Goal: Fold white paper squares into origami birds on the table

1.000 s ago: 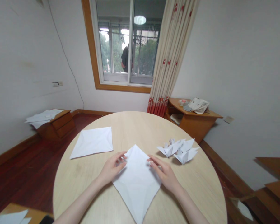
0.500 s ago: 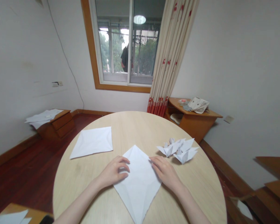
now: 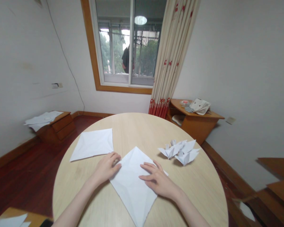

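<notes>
Left hand point(image 3: 106, 167), fingers curled, is touching the folded paper's point(image 3: 131, 186) left edge; grip unclear. Right hand point(image 3: 158, 183) is pressing flat, open, on it.

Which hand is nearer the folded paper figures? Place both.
Right. The right hand lies flat on the kite-shaped sheet, left of the folded paper figures and apart from them; the left hand rests at the sheet's left edge, farther off.

Left hand point(image 3: 106, 167), right hand point(image 3: 157, 181), seemingly flat
</notes>
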Demonstrator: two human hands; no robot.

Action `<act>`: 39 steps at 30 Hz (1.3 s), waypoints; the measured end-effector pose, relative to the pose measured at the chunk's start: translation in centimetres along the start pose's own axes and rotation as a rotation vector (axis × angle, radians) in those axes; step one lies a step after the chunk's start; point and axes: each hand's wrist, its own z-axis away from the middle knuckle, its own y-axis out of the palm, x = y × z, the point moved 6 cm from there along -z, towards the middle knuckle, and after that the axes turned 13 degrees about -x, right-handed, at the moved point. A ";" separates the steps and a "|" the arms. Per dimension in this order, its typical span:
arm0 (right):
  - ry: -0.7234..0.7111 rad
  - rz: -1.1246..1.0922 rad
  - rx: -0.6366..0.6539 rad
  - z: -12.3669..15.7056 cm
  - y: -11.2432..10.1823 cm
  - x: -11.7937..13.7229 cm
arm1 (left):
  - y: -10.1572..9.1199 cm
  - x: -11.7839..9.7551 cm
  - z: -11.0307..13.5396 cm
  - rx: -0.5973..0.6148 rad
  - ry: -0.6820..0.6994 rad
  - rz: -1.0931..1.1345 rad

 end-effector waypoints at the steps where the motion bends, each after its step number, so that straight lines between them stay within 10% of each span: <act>1: 0.014 -0.015 0.020 0.1 0.1 -0.1 | -0.1 0.2 0.0 -0.003 -0.024 -0.019; 27: 0.086 0.256 0.075 0.2 0.6 1.5 | 0.1 1.3 0.3 -0.192 -0.320 -0.105; 39: 0.082 0.308 0.061 0.2 1.3 2.1 | 0.8 1.4 0.0 -0.201 -0.343 0.304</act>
